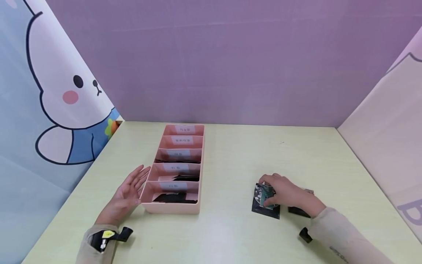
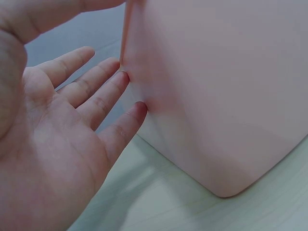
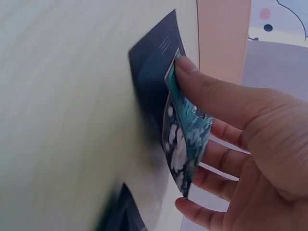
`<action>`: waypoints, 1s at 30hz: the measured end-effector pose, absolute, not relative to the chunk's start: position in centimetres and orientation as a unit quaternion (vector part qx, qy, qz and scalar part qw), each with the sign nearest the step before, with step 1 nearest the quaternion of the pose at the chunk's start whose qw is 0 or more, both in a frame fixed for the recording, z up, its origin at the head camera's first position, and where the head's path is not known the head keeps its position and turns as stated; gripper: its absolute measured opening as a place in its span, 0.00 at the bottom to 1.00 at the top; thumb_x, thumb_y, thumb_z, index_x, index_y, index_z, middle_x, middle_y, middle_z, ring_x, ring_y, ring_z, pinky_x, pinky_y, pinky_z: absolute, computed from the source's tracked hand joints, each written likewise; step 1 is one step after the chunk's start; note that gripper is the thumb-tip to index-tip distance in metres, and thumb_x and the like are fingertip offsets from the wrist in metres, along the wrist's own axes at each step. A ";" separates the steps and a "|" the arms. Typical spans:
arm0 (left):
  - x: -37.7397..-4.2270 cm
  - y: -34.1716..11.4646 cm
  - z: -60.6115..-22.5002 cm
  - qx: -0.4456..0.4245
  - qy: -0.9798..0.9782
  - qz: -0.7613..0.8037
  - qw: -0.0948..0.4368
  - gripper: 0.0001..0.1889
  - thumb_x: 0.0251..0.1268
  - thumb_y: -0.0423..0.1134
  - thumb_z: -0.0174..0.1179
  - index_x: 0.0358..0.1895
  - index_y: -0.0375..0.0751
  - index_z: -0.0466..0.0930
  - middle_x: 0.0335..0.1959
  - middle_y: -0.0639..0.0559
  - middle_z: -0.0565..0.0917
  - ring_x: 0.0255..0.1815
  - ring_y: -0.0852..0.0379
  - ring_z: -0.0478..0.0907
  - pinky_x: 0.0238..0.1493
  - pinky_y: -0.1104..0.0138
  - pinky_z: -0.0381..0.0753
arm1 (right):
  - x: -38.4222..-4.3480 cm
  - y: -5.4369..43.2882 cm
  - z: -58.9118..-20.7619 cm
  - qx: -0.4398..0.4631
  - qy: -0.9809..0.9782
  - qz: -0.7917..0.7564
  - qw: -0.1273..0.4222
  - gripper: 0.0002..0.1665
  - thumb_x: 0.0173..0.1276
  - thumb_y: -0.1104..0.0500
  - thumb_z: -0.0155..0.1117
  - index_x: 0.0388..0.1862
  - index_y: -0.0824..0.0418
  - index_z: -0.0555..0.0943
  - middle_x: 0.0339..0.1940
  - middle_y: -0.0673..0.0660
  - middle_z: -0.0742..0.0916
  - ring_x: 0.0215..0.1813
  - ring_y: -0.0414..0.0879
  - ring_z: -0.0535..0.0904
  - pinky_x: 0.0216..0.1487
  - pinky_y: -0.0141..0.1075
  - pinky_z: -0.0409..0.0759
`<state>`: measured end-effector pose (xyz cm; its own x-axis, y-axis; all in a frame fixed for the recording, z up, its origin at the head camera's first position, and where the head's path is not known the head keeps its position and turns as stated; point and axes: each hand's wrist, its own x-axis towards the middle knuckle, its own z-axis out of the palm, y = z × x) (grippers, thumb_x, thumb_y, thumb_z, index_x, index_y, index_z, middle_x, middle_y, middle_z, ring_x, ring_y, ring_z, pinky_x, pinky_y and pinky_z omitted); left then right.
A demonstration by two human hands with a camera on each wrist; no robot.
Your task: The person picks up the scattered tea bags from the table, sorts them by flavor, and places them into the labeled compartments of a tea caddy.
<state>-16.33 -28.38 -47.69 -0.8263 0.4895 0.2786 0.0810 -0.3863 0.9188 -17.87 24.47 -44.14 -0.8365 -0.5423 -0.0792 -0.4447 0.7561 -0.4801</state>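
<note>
On the right side of the table, my right hand (image 1: 285,190) pinches a dark tea sachet (image 1: 266,212) between thumb and fingers. The right wrist view shows the sachet (image 3: 153,72) tilted, with a teal label and white flowers printed on it. My left hand (image 1: 126,192) is beside the near left corner of a pink divided box (image 1: 171,208), fingers spread and palm turned up. In the left wrist view its fingertips appear to touch the wall of the box (image 2: 231,96). Dark sachets (image 1: 175,198) lie in the three nearest compartments.
Another dark sachet (image 1: 298,212) lies under the right wrist, partly hidden. Paper labels (image 1: 173,186) with writing mark the compartments. A purple backdrop (image 1: 214,66) rises behind the table (image 1: 230,165), with printed cloth on both sides.
</note>
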 end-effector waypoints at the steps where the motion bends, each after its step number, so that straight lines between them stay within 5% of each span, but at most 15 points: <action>1: -16.3 -28.4 -47.7 0.266 0.540 0.788 0.129 0.52 0.57 0.12 0.51 0.80 0.39 0.33 0.82 0.47 0.47 0.78 0.60 0.52 0.73 0.70 0.57 | -17.9 24.5 -44.2 -0.265 0.928 -0.237 0.110 0.35 0.51 0.53 0.82 0.55 0.59 0.76 0.50 0.55 0.83 0.48 0.49 0.77 0.48 0.45 0.79; 19: -16.3 -28.5 -47.9 0.267 0.542 0.787 0.127 0.51 0.56 0.11 0.49 0.81 0.42 0.37 0.81 0.48 0.48 0.78 0.61 0.53 0.73 0.70 0.58 | -18.9 24.6 -42.6 -0.288 0.900 -0.310 0.108 0.27 0.58 0.76 0.69 0.58 0.65 0.80 0.51 0.57 0.85 0.49 0.50 0.79 0.45 0.39 0.82; 30: -16.4 -28.4 -47.8 0.267 0.542 0.786 0.127 0.51 0.56 0.10 0.48 0.81 0.42 0.36 0.81 0.50 0.50 0.78 0.61 0.53 0.73 0.70 0.58 | -19.6 23.9 -40.7 -0.259 0.900 -0.340 0.089 0.22 0.57 0.71 0.74 0.52 0.63 0.85 0.37 0.47 0.84 0.40 0.44 0.78 0.38 0.35 0.81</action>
